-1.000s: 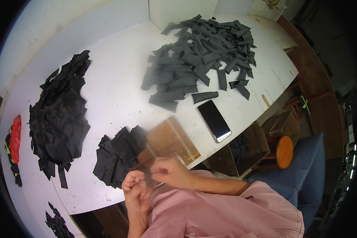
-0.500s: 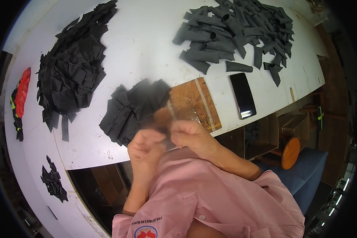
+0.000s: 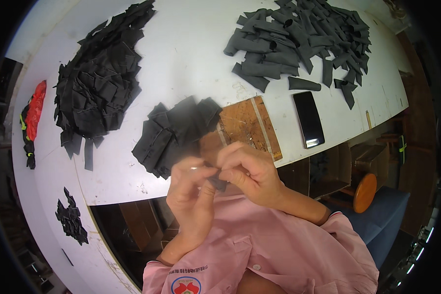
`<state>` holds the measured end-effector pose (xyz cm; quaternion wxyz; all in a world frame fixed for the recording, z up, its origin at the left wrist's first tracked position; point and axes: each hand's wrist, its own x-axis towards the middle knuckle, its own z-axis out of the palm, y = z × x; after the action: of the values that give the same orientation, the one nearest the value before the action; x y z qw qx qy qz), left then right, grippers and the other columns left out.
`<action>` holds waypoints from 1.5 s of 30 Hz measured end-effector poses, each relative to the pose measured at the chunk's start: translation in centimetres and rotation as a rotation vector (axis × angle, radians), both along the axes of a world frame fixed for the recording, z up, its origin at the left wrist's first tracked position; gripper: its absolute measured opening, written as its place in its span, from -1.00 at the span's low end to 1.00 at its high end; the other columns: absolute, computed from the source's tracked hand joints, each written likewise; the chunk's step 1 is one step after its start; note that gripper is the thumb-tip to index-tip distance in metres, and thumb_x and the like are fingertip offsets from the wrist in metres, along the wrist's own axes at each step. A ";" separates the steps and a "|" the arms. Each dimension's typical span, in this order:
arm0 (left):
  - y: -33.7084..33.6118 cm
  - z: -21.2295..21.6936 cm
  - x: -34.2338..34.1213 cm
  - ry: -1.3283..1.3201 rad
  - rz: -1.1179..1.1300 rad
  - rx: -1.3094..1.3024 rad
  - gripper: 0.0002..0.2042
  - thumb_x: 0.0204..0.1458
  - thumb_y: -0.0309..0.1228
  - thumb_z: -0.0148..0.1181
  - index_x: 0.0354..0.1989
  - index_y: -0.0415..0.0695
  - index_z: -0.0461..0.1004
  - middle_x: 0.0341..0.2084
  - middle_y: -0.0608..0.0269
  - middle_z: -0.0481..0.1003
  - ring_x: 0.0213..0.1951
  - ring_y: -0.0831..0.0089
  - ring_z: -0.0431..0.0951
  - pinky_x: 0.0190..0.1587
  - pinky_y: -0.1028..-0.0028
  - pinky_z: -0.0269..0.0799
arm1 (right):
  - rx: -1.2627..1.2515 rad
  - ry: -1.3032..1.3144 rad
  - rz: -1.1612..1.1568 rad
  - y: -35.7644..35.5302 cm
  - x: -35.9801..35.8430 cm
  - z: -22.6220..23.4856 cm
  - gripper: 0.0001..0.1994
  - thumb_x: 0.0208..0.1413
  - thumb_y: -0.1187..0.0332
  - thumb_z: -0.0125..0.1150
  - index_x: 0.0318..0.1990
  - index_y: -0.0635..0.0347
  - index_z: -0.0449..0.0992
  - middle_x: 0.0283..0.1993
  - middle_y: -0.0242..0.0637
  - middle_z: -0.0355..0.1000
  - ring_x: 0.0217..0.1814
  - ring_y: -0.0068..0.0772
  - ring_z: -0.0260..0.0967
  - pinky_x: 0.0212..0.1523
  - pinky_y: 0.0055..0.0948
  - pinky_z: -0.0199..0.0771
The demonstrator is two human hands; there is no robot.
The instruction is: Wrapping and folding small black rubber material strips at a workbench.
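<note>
My left hand [image 3: 191,188] and my right hand [image 3: 250,174] meet in front of my chest, just over the table's near edge. Both pinch a small dark fabric piece [image 3: 219,183], mostly hidden by the fingers. Left of my hands and just beyond them lies a pile of black fabric pieces [image 3: 169,130], some with pale stitch lines. Beside that pile, a brown wooden board [image 3: 250,125] with pale strips rests on the table, partly covered by a blur above my fingers.
A larger heap of black fabric pieces [image 3: 100,83] covers the left. Dark grey fabric tubes [image 3: 299,41] are piled at the far right, near a black phone [image 3: 308,120]. A red bundle [image 3: 36,117] and small black scraps [image 3: 71,218] lie leftmost. An orange round stool [image 3: 365,192] stands below right.
My fingers have shifted on the small fabric piece, and more of it shows below them. My left hand is turned more upright. The whole view has slid slightly.
</note>
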<state>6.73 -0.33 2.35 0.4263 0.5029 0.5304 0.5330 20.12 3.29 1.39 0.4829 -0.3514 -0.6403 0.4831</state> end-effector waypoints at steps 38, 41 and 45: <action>4.3 -0.5 -2.3 0.163 -0.150 0.212 -0.75 -0.09 -0.42 0.15 -0.24 -0.29 0.43 -0.15 0.16 0.32 -0.27 0.50 0.35 -0.18 0.57 0.26 | -0.437 -0.049 0.208 5.8 0.1 -2.6 -0.84 -0.01 0.35 0.10 -0.52 0.22 0.38 -0.66 -0.49 0.21 -0.60 -0.68 0.13 -0.60 -0.62 0.11; 4.5 0.0 -2.0 0.138 -0.137 0.255 -0.88 -0.13 -0.58 0.02 -0.39 -0.30 0.43 -0.34 0.08 0.42 -0.27 0.33 0.39 -0.18 0.48 0.26 | -0.161 -0.067 0.081 5.2 0.2 -1.6 -0.85 -0.08 0.34 0.15 -0.53 0.22 0.38 -0.60 -0.39 0.23 -0.55 -0.58 0.18 -0.56 -0.56 0.15; 3.7 -0.1 -1.6 -0.242 0.005 0.300 -0.86 -0.09 -0.48 0.13 -0.41 -0.30 0.41 -0.42 0.14 0.42 -0.31 0.46 0.35 -0.21 0.49 0.25 | 0.532 -0.648 0.087 4.5 0.2 2.6 -0.74 -0.20 0.22 0.21 -0.42 0.21 0.41 -0.47 -0.31 0.22 -0.41 -0.41 0.25 -0.48 -0.50 0.27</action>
<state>5.09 3.35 2.25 0.4058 0.4916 0.3914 0.6637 20.32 7.84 4.02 0.3096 -0.3210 -0.8757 0.1853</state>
